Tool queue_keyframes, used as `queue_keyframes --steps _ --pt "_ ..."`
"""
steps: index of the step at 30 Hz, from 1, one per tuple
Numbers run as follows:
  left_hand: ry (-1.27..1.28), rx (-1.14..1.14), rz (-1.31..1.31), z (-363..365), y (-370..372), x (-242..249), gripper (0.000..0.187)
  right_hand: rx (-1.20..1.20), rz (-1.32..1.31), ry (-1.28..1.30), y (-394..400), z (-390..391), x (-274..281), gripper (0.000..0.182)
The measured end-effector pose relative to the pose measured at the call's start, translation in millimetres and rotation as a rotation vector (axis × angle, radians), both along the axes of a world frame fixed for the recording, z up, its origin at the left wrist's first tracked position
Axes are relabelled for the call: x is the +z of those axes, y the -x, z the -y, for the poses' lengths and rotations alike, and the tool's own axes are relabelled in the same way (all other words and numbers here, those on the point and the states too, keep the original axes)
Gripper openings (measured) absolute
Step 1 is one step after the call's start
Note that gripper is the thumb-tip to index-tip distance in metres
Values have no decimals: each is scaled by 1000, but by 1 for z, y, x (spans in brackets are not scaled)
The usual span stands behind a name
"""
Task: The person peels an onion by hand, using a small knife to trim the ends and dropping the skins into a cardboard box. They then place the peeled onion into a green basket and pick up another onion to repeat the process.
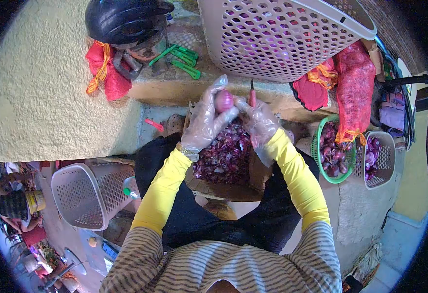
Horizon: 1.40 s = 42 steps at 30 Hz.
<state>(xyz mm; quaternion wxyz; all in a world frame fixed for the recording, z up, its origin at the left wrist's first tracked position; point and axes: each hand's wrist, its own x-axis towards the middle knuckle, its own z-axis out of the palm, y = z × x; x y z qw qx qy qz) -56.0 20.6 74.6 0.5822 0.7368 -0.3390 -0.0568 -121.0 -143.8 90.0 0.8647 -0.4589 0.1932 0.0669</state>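
Note:
My left hand (204, 121), in a clear plastic glove, is closed around a purple-red onion (224, 101). In my right hand (260, 126), also gloved, is a small knife (252, 95) with a reddish handle and a dark blade pointing up, away from me. The right fingertips are right at the onion's side. Below both hands, between my legs, a cardboard box (259, 179) holds a heap of onion skins (221, 158).
A large beige basket (267, 41) stands on the ledge ahead. At right are a green basket (315, 155) of onions, a smaller beige basket (384, 161) and a red mesh sack (354, 83). Another beige basket (84, 195) lies left. Green plastic pieces (184, 61) sit near a black helmet (121, 22).

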Motion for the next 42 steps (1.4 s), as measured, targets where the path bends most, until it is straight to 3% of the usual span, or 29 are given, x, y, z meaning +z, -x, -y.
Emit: queue_keyframes --steps 4,6,9,13,15,16,18,19,22,29,31,32,34,35,37,42 --pt "-66 -39 211 -5 -4 8 68 18 -91 -44 2 8 -14 24" --pt "-168 -116 395 -8 -4 19 65 234 -68 -380 6 21 -24 23" --pt "-253 -74 595 -7 4 21 64 169 -231 -417 1 16 -32 24" --pt "-191 -108 557 -8 3 19 63 135 -271 -307 5 8 1 25" --pt "50 -34 187 -5 1 19 53 44 -244 -125 3 2 15 36" --pt "49 -34 189 -5 -2 11 53 44 -242 -125 3 2 17 36" --pt "488 -70 -498 -3 -7 0 44 51 -231 -25 3 6 20 50" --pt "547 -16 -692 -1 -4 5 44 -1 -222 68 2 7 13 60" --pt "752 -119 -903 -7 -11 -3 50 7 -174 179 -1 11 13 57" --pt "972 0 -1241 0 -14 -27 64 -2 -92 126 0 6 -1 35" --pt "952 -88 -1237 5 -13 -32 65 0 112 464 -9 7 -24 41" --pt "952 -89 -1238 6 -11 -32 65 -1 111 464 -12 13 -29 41" --pt "963 -107 -1292 10 -9 -29 63 119 207 1116 -13 21 -23 61" --pt "926 -113 -1275 9 -10 -37 61 119 207 1115 -12 24 -20 61" --pt "887 -127 -1287 12 -8 -32 61 265 56 1425 -10 23 15 80" --pt "813 -204 -1405 19 -2 -12 61 286 43 1484 -10 25 21 83"
